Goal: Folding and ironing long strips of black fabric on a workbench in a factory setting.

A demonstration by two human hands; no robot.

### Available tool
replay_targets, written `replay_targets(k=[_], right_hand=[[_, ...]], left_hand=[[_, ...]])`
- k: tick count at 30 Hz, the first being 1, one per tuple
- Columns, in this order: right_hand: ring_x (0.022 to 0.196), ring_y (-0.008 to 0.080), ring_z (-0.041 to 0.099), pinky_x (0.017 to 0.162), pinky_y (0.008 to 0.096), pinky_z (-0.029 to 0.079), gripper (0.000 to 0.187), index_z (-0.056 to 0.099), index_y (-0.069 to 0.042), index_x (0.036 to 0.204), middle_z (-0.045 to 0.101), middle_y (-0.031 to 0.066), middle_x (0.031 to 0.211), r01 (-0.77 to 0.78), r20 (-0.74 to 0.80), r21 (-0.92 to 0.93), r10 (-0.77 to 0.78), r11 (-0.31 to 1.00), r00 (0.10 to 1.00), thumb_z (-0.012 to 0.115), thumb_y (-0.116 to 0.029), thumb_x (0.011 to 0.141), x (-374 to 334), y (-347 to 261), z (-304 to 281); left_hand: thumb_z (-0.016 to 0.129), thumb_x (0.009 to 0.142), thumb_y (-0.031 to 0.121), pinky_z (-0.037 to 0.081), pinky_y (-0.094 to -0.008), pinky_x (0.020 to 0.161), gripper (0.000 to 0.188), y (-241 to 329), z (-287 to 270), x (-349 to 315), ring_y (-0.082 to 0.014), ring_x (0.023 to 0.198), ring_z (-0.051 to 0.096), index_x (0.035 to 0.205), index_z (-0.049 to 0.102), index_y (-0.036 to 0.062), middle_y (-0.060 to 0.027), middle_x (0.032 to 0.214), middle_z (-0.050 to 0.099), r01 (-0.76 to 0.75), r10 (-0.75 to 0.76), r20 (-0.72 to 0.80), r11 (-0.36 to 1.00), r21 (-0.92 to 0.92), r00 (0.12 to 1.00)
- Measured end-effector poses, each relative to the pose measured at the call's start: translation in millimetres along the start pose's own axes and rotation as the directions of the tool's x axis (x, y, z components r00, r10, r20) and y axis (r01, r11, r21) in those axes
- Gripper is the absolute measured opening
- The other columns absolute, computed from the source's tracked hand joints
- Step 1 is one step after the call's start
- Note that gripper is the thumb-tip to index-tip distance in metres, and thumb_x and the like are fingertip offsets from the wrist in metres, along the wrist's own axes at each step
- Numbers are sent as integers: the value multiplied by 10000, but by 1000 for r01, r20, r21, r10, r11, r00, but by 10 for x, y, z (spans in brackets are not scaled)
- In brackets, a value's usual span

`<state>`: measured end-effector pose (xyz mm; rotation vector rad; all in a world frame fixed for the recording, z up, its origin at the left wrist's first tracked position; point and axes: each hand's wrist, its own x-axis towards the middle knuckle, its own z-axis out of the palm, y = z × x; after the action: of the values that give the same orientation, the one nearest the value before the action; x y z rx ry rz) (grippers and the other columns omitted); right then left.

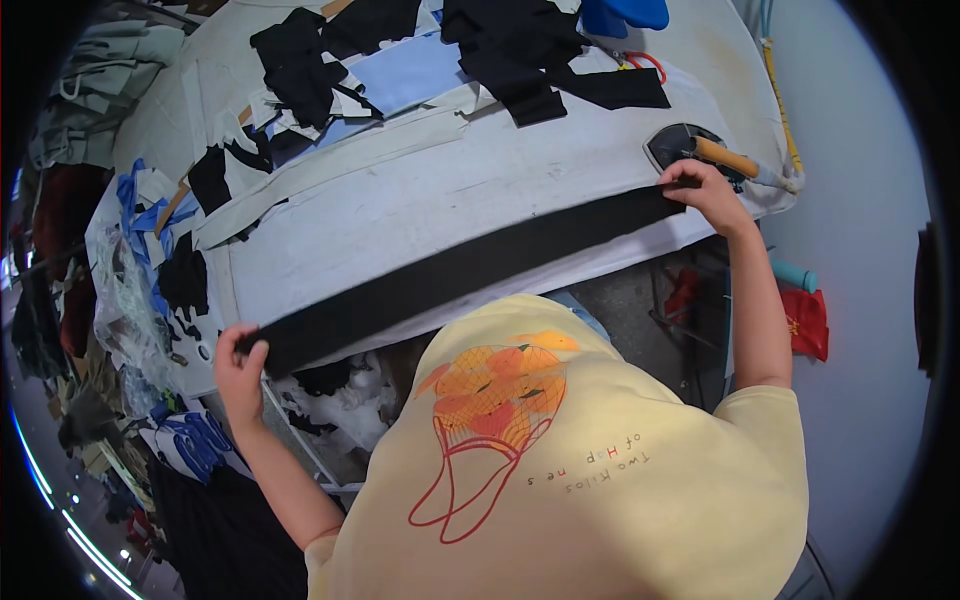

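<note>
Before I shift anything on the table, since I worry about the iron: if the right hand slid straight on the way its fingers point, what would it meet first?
Likely the iron: the right hand, pinching the black strip, points at it, though depth is unclear.

White padded worktable (420, 200), pale wall (860, 150), cluttered floor (90, 420)

The left hand (240, 362) and right hand (706, 190) hold a long black fabric strip (460, 268) stretched along the white table (480, 190).

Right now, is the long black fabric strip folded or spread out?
Spread out: the black fabric strip lies stretched flat along the table edge, left hand and right hand holding its ends.
</note>
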<state>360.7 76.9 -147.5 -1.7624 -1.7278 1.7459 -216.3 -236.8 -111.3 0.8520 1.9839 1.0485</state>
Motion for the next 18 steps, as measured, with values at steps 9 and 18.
replay_targets(k=[9, 18], right_hand=[[630, 75, 444, 570, 259, 384, 231, 579, -19, 752, 541, -16, 672, 7, -231, -112, -33, 994, 972, 753, -165, 793, 547, 273, 648], [777, 197, 597, 703, 321, 485, 294, 602, -23, 1010, 620, 71, 831, 116, -392, -274, -221, 955, 893, 735, -184, 803, 931, 744, 794]], left_hand=[[662, 851, 33, 459, -247, 868, 361, -940, 497, 846, -139, 966, 582, 1191, 545, 3, -77, 1069, 600, 28, -23, -26, 982, 184, 999], [717, 828, 138, 463, -271, 867, 424, -1397, 681, 1080, -171, 982, 588, 1195, 550, 5, -102, 1103, 605, -65, 97, -79, 941, 332, 992]])
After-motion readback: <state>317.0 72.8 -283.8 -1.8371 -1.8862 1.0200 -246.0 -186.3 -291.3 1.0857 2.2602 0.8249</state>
